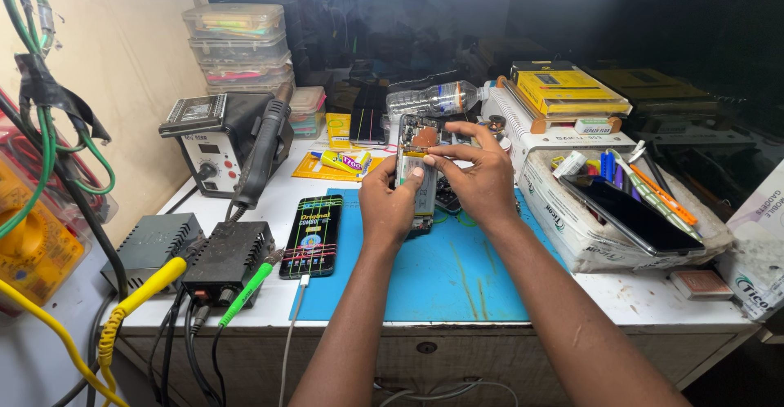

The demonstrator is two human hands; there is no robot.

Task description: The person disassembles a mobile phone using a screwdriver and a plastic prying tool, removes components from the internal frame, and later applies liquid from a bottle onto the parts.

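Observation:
Both my hands hold an opened phone (421, 139) upright above the blue work mat (457, 276); its back cover is off, so a circuit board and copper part show at the top. My left hand (390, 203) grips its left edge and lower half, thumb pressed on the inside. My right hand (478, 174) wraps the right edge, with fingers over the top and thumb on the middle. The phone's lower end is hidden behind my left hand.
A packaged screen (313, 235) lies on the mat's left. Further left stand a hot-air station (214, 137) with its black handle (263, 150), and a black power box (227, 262) with cables. A white tray (572, 227) with tools and a dark phone sits right. A bottle (433, 98) lies behind.

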